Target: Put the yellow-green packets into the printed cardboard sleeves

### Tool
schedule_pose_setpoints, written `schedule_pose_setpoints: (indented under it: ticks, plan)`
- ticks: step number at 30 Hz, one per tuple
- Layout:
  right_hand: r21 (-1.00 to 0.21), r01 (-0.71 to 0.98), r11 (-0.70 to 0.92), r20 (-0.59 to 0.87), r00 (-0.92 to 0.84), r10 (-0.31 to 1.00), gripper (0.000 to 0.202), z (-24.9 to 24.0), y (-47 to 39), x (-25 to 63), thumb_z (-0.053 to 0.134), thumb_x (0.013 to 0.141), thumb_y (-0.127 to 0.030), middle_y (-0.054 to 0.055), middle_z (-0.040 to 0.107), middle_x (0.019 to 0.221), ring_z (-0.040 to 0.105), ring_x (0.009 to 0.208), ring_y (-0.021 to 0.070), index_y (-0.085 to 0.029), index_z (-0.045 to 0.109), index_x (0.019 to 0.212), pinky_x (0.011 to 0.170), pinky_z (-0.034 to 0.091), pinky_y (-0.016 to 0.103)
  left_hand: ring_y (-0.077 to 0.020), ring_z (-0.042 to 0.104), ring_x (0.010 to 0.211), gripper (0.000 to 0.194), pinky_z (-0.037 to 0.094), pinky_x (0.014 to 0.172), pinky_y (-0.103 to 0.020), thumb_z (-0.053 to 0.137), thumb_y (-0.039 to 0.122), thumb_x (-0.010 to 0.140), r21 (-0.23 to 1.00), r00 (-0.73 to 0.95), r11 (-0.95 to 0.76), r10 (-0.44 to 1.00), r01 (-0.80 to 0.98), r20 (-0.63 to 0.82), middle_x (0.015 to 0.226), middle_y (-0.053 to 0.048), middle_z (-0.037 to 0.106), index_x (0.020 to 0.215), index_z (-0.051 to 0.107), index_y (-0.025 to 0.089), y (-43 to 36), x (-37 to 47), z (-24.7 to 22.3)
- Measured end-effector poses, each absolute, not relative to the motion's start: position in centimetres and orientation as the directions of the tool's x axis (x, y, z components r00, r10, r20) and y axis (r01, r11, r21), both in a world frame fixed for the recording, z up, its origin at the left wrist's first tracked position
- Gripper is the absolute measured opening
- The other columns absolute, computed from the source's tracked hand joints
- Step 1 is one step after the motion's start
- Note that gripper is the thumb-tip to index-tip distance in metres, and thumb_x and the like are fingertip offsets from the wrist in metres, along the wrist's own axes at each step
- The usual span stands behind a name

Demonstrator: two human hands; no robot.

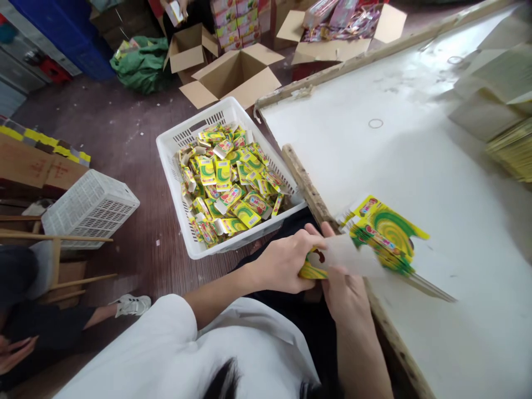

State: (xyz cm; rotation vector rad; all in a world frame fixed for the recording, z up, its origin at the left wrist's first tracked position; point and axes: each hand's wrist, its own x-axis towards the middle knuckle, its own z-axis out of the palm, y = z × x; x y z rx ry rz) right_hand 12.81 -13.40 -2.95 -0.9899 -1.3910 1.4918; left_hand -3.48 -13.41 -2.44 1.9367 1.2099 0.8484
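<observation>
We see left hand (286,263) and right hand (347,291) both closed on a flat carton (376,238) at the worktop (415,166) edge, right of the basket (174,166). Card looks light, thin, bendy; we judge edges the best hold.

carton (384,233): glossy printed card, yellow and green
basket (172,147): white plastic, slotted walls
table (415,166): smooth matt white top
table edge strip (305,185): rough bare wood
boxes (236,75): matt brown cardboard
floor (124,144): dark, dull, worn
</observation>
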Motion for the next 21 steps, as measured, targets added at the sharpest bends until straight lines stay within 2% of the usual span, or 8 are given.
schedule_pose_setpoints:
  ticks: [3,5,8,9,11,14,17,21]
  plan:
    - [-0.92,0.276,0.278,0.175,-0.344,0.923,0.064,-1.6,-13.9,12.5,0.064,0.098,-0.037,0.005,0.039,0.168,0.047,0.15,0.0301,-0.036,0.042,0.158,0.117,0.051,0.046,-0.0328,0.061,0.115,0.054,0.055,0.088,-0.041,0.073,0.031,0.076,0.831,0.375,-0.307,0.918,0.464,0.129,0.121,-0.012,0.059,0.126,0.053,0.024,-13.0,-3.6,-3.0]
    - [-0.853,0.366,0.371,0.234,-0.367,0.9,0.053,-0.9,-13.9,12.4,0.059,0.1,-0.024,0.001,0.046,0.164,0.056,0.143,0.0272,-0.041,0.055,0.149,0.111,0.057,0.04,-0.0354,0.057,0.121,0.062,0.054,0.093,-0.046,0.075,0.031,0.073,0.839,0.315,-0.294,0.936,0.458,0.156,0.128,-0.015,0.055,0.129,0.05,0.022,-12.9,-3.5,-3.3]
    - [-0.866,0.363,0.344,0.262,-0.256,0.93,0.046,-0.8,-13.5,12.4,0.052,0.101,-0.017,0.001,0.061,0.153,0.067,0.132,0.0249,-0.04,0.067,0.138,0.107,0.06,0.04,-0.0341,0.059,0.116,0.089,0.052,0.098,-0.051,0.083,0.031,0.064,0.864,0.138,-0.206,0.977,0.459,0.16,0.139,-0.018,0.048,0.14,0.038,0.021,-13.1,-3.7,-3.1]
    - [-0.88,0.354,0.317,0.264,-0.189,0.946,0.044,-0.9,-13.4,12.4,0.052,0.101,-0.017,0.002,0.062,0.151,0.067,0.132,0.0255,-0.039,0.068,0.136,0.108,0.059,0.042,-0.0339,0.059,0.116,0.089,0.05,0.1,-0.053,0.085,0.031,0.064,0.858,0.111,-0.187,0.982,0.479,0.152,0.138,-0.018,0.051,0.139,0.04,0.022,-13.2,-4.0,-2.7]
    - [-0.891,0.346,0.295,0.275,-0.106,0.956,0.042,-1.2,-13.1,12.5,0.056,0.1,-0.02,0.005,0.062,0.151,0.064,0.135,0.0273,-0.035,0.068,0.137,0.111,0.057,0.046,-0.0335,0.061,0.115,0.072,0.048,0.103,-0.052,0.085,0.033,0.068,0.826,0.121,-0.188,0.982,0.532,0.145,0.128,-0.014,0.06,0.131,0.049,0.023,-13.2,-4.7,-1.9]
    - [-0.863,0.388,0.324,0.26,-0.209,0.943,0.042,-1.2,-12.6,13.1,0.059,0.099,-0.023,0.004,0.055,0.157,0.062,0.138,0.0278,-0.036,0.067,0.139,0.111,0.057,0.044,-0.0292,0.067,0.11,0.053,0.052,0.098,-0.044,0.082,0.037,0.076,0.773,0.163,-0.244,0.97,0.586,0.182,0.117,-0.01,0.069,0.122,0.057,0.023,-12.8,-6.2,-0.9]
    - [-0.848,0.403,0.343,0.198,-0.359,0.912,0.039,-0.6,-11.9,14.2,0.057,0.1,-0.021,0.0,0.049,0.162,0.06,0.14,0.0259,-0.037,0.071,0.133,0.111,0.057,0.04,-0.0268,0.07,0.107,0.053,0.055,0.095,-0.04,0.083,0.035,0.075,0.718,0.196,-0.298,0.955,0.629,0.224,0.116,-0.009,0.072,0.121,0.06,0.021,-12.2,-7.3,-0.3]
    - [-0.846,0.387,0.367,0.16,-0.471,0.867,0.033,0.2,-11.1,15.2,0.061,0.097,-0.019,0.0,0.05,0.162,0.057,0.143,0.0262,-0.036,0.078,0.12,0.113,0.055,0.043,-0.0265,0.071,0.108,0.053,0.056,0.096,-0.04,0.084,0.03,0.074,0.665,0.266,-0.353,0.935,0.657,0.234,0.116,-0.009,0.074,0.121,0.063,0.02,-11.7,-7.4,0.1]
